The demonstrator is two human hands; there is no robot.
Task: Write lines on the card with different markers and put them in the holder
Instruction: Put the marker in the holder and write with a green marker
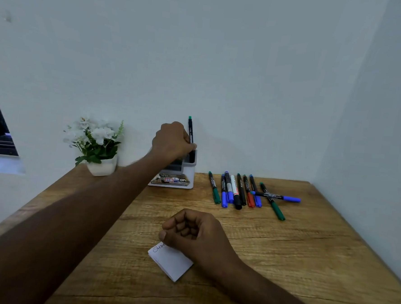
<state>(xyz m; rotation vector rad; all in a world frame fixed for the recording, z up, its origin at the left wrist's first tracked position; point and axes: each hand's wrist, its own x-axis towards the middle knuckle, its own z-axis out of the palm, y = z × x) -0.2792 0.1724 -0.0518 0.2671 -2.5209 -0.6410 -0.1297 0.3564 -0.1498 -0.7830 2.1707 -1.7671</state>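
My left hand [173, 140] reaches to the back of the table and grips a black marker with a green end [190, 130]. The marker stands upright with its lower end inside the white and grey holder [182, 172]. My right hand [190, 231] is a closed fist resting on the near part of the table, touching the top corner of a small white card [171, 261]. The card lies flat and bears a line of dark writing at its upper left. Several markers [241, 190] with green, blue, red and black caps lie in a row to the right of the holder.
A white pot with white flowers [96, 145] stands at the back left of the wooden table [306, 252]. White walls close in behind and on the right. A dark window shows at the far left edge.
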